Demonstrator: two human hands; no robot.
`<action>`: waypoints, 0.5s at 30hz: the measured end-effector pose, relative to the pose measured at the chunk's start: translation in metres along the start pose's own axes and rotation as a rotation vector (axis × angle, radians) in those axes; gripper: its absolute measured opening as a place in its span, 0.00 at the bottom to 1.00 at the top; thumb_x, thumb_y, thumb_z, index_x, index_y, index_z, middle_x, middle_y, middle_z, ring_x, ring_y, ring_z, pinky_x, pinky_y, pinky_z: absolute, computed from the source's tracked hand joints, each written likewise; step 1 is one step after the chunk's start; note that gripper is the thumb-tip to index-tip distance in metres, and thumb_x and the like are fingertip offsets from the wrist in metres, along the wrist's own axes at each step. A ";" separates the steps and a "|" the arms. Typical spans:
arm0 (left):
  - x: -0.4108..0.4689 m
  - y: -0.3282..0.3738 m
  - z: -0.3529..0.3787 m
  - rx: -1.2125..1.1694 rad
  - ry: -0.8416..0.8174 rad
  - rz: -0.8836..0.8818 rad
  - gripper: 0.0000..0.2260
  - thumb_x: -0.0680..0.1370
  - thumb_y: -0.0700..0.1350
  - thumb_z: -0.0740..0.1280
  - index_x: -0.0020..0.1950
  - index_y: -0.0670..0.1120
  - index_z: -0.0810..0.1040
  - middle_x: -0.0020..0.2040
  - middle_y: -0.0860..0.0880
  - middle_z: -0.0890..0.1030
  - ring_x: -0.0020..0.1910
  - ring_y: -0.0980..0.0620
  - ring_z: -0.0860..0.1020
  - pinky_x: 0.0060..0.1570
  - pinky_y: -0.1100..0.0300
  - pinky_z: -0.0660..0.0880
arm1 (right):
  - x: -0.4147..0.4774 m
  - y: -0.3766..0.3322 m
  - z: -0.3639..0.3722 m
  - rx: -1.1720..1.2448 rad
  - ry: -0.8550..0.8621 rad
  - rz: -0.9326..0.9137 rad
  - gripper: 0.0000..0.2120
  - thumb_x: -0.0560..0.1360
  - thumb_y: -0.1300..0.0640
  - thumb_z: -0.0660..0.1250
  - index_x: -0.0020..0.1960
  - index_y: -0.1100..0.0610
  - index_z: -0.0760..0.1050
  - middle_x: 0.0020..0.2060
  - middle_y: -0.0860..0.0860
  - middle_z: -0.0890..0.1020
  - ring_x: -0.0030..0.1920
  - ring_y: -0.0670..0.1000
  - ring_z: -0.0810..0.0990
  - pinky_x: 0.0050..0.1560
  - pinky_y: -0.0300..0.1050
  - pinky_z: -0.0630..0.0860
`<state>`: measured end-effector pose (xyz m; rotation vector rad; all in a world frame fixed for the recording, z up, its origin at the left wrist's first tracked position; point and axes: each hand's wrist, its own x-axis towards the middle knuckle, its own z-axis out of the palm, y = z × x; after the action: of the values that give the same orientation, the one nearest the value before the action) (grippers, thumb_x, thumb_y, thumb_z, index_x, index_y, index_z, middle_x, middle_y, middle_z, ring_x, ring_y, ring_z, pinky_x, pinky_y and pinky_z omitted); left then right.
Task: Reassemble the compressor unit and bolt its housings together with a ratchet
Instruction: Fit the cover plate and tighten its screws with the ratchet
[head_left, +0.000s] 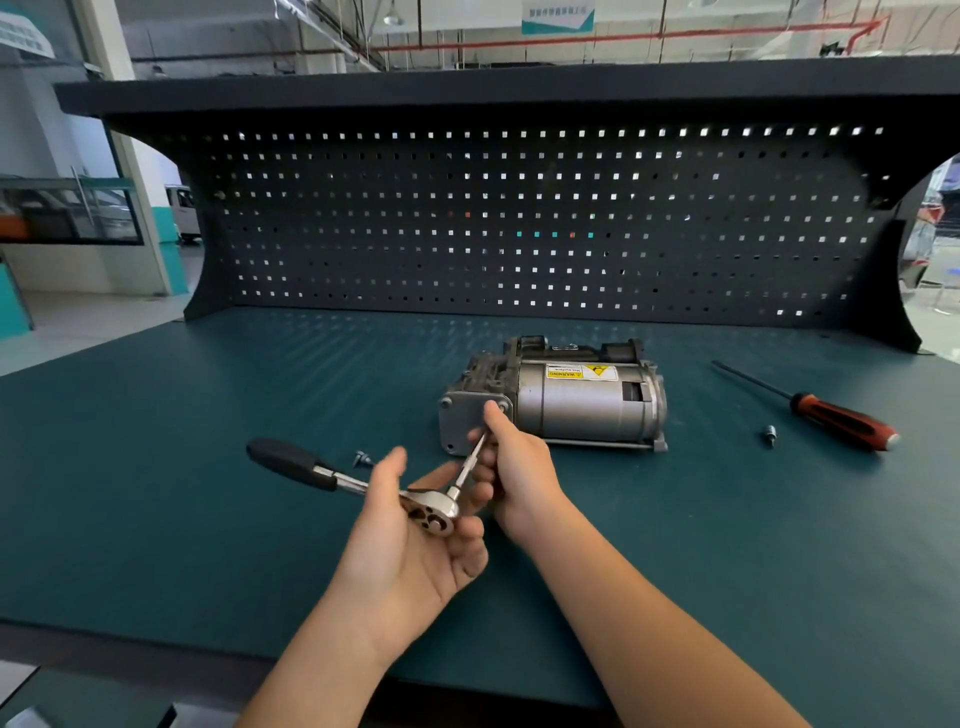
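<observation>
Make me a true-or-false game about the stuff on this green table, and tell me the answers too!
1. The left hand holds the ratchet near its head. True.
2. The screwdriver hangs on the wall of holes. False: it lies on the table, to the right of the compressor.
3. The right hand pinches the extension bar, which points at the compressor's end plate. True.
4. The compressor's label is blue. False: it is a yellow and white warning label.
5. A loose bolt lies on the table beside the ratchet. True.
</observation>
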<state>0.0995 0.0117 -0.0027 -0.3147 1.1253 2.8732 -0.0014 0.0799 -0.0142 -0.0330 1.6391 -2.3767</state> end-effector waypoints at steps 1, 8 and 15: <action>0.000 -0.001 -0.001 0.082 0.029 0.039 0.18 0.79 0.55 0.57 0.47 0.43 0.79 0.32 0.45 0.78 0.21 0.54 0.71 0.20 0.64 0.71 | -0.001 0.000 0.000 0.019 -0.010 0.003 0.19 0.78 0.49 0.62 0.34 0.59 0.72 0.16 0.46 0.65 0.17 0.45 0.63 0.19 0.35 0.60; 0.003 0.008 -0.011 1.454 0.175 0.666 0.08 0.78 0.52 0.58 0.55 0.55 0.70 0.30 0.52 0.75 0.29 0.54 0.76 0.34 0.59 0.73 | 0.003 0.002 -0.004 -0.220 0.121 -0.155 0.25 0.75 0.49 0.66 0.21 0.55 0.72 0.16 0.46 0.70 0.19 0.47 0.69 0.24 0.36 0.65; 0.004 0.002 -0.003 1.994 0.185 0.833 0.26 0.68 0.67 0.60 0.63 0.59 0.70 0.49 0.58 0.76 0.49 0.54 0.77 0.44 0.61 0.71 | 0.008 -0.006 -0.007 -0.563 0.180 -0.284 0.25 0.76 0.49 0.63 0.38 0.73 0.78 0.27 0.58 0.73 0.28 0.52 0.70 0.38 0.45 0.70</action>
<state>0.0963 0.0079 -0.0048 0.0830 3.6093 0.5166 -0.0118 0.0862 -0.0126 -0.1690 2.4892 -2.0599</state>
